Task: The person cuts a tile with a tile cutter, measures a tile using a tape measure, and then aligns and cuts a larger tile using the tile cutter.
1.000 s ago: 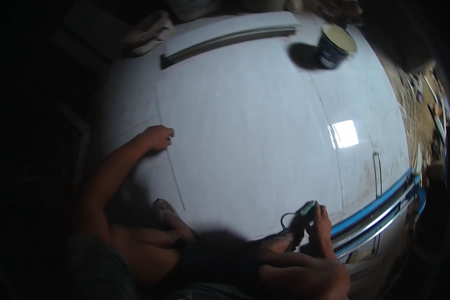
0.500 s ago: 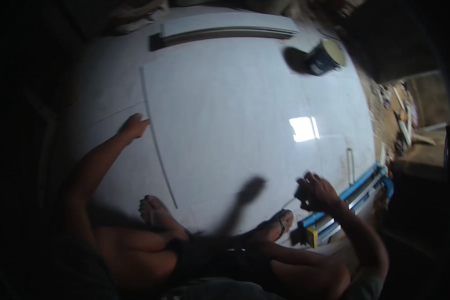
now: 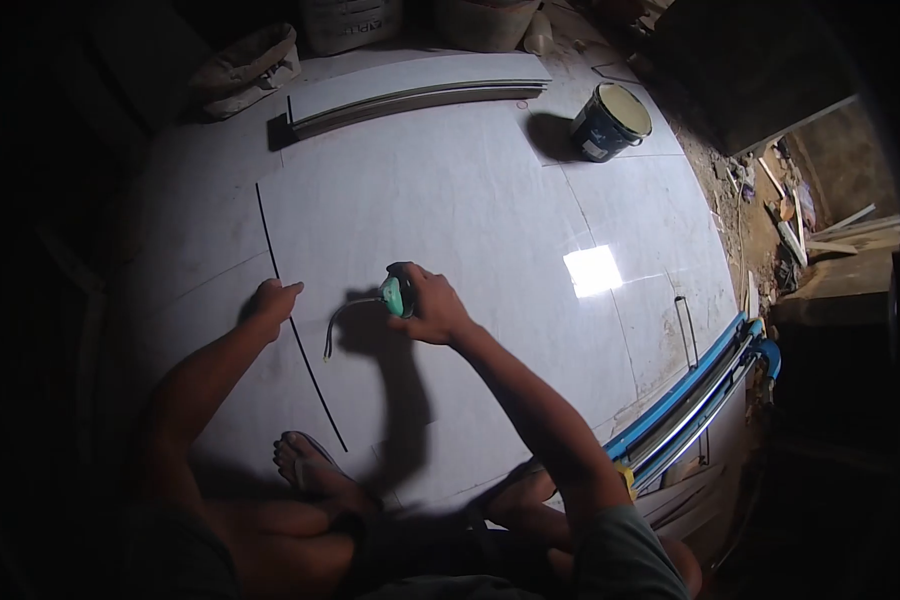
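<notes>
My right hand (image 3: 433, 305) is wrapped round a green and black tape measure (image 3: 393, 297), held over the pale tiled floor (image 3: 470, 220). A thin dark curved band with a yellowish tip hangs from the tape measure's left side. My left hand (image 3: 272, 308) lies on a long, narrow dark line (image 3: 313, 375) that runs along a tile's edge. Its fingers are curled, with one digit pointing right across the line; whether they grip anything I cannot tell. My feet, in flip-flops, rest on the tiles, the left foot (image 3: 305, 465) close to the line's lower end.
A stack of pale tiles (image 3: 420, 92) lies at the back. Beside it stands a dark bucket (image 3: 598, 130) with cream-coloured contents. A blue-railed tile cutter (image 3: 685, 405) lies at the right, near rubble and wood scraps (image 3: 790, 215). Bags (image 3: 245, 70) stand at the far left.
My right hand has swung from the lower right to the middle, carrying the tape measure beside the left hand. My left hand stays by the dark line. The camera's view has shifted.
</notes>
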{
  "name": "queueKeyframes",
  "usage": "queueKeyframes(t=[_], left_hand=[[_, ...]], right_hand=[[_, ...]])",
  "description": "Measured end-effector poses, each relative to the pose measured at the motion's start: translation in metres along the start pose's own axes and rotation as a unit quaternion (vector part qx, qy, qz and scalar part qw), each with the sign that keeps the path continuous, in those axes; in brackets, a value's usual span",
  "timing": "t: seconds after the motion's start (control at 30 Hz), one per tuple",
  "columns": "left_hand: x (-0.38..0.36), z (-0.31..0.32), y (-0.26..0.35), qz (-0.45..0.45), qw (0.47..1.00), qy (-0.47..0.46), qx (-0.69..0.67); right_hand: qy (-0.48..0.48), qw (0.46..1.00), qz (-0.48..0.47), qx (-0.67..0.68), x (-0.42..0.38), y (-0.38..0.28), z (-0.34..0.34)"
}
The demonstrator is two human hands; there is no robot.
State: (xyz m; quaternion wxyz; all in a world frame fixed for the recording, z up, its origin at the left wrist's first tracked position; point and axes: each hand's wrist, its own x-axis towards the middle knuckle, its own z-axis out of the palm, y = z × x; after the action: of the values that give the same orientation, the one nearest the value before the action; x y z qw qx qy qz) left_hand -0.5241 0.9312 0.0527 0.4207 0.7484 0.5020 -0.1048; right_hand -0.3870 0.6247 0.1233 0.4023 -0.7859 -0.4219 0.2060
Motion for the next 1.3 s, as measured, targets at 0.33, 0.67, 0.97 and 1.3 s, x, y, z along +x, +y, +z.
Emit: queueKeyframes(t=[0.33,0.67,0.97,1.3], left_hand=[[0.0,0.012,-0.005,0.036,0.998,0.035,0.046],[-0.04,0.033,0.053,0.058,0.998,-0.04,0.003],[-0.049,0.078,0.058,0.118,0.965,-0.157,-0.171],[-0.11,0.012,0.131,0.144,0.891,-0.301,-0.309]], right_hand=[[0.114,0.982,0.124,0.083,-0.001,0.014,0.008],[0.143,0.975,0.145,0.088,0.015,0.012,0.017],[0.153,0.964,0.178,0.125,0.016,0.001,0.005],[0.08,0.959,0.002,0.272,0.056,-0.055,0.008]])
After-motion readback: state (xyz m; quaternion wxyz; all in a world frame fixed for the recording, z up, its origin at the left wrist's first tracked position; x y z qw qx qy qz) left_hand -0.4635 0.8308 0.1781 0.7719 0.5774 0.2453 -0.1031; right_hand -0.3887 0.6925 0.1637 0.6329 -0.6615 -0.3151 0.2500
